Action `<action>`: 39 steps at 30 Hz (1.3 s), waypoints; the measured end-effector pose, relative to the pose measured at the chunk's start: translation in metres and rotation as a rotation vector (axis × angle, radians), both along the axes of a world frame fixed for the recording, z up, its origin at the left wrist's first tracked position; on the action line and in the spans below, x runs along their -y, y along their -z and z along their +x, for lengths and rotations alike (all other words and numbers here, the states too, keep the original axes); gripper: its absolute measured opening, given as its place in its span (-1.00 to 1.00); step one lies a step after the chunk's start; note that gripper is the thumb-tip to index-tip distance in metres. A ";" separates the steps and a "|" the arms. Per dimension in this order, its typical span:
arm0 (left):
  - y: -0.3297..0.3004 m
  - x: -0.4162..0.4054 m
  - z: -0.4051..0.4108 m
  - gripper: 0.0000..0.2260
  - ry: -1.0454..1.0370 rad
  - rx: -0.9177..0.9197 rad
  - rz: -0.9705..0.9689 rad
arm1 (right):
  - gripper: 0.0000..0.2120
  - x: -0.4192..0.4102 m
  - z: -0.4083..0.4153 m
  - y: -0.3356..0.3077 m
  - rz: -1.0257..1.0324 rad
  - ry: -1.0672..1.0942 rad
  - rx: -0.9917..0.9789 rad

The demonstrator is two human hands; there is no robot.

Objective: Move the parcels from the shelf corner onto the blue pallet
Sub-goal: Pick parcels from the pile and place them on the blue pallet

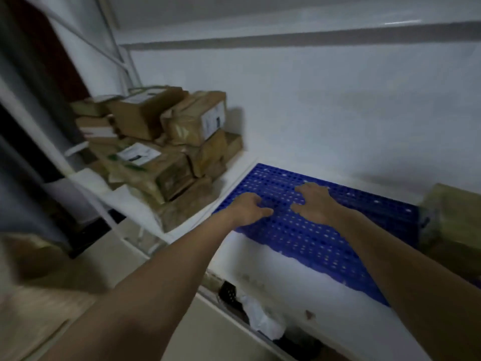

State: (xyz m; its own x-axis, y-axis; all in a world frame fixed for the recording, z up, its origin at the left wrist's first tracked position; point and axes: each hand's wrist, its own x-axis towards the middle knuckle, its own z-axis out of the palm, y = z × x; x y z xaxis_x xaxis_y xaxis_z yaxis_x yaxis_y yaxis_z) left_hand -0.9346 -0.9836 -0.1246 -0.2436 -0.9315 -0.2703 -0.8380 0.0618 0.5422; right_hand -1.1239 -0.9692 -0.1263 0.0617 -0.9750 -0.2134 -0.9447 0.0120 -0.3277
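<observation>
Head view shows both sets of fingers loosely bent and spread over the pallet (312,230), with nothing held in them; the left hand (250,208) has its fingers (261,203) curled slightly down onto the blue grid, and the right hand (313,201) has its fingers (303,190) splayed flat on it just beside. Whether they press on the grid or only brush it I cannot tell, as the picture is blurred. Both bare arms reach forward from the bottom edge. The pallet lies flat on a white shelf (260,264) against the wall, and no parcel lies on the part in view. The parcels (166,149), brown boxes with white labels, are heaped in the shelf corner to the left, near the pallet's left edge but apart from both hands. Another brown box (453,220) sits at the pallet's right end. To judge by this, the moving has hardly begun, with the hands between loads or settling the pallet. Next calls for a reach left to the top box, probably two-handed, since the heap looks loose and could slide.
</observation>
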 end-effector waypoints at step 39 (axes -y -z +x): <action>-0.019 0.181 0.443 -0.36 -0.482 -0.725 0.006 | -0.50 0.119 0.378 -0.008 -0.263 0.693 0.744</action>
State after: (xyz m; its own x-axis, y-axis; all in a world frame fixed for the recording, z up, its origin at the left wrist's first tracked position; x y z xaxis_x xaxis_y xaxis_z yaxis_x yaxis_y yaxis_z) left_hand -0.4913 -1.1650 -0.1057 0.0631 -0.9764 -0.2066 -0.2200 -0.2156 0.9514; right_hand -0.7461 -1.0886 -0.1185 -0.4990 -0.8572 -0.1273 -0.3171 0.3173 -0.8937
